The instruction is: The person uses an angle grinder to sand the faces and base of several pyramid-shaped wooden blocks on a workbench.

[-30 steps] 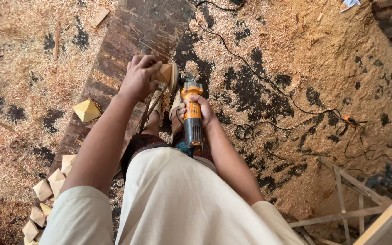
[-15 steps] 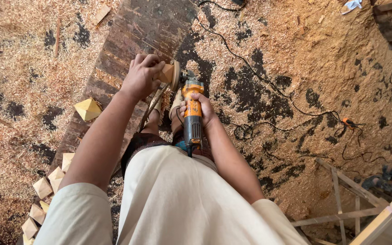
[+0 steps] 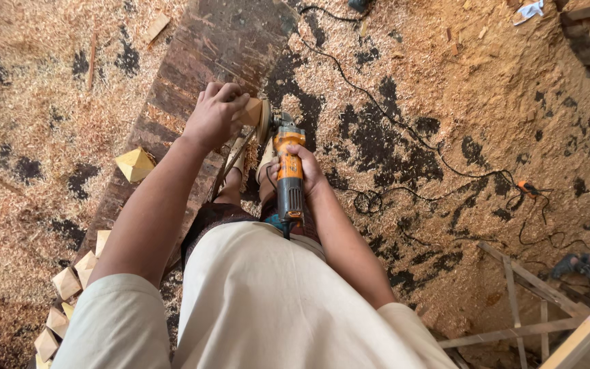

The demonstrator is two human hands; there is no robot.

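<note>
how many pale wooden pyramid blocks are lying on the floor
About 8: one pale wooden pyramid block alone beside the dark plank, roughly seven clustered at bottom left; others may be hidden behind the left arm.

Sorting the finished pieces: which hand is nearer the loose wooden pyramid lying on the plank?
Left. The left hand grips a wood block just up and right of the pyramid; the right hand holds the grinder farther right, past the legs.
</note>
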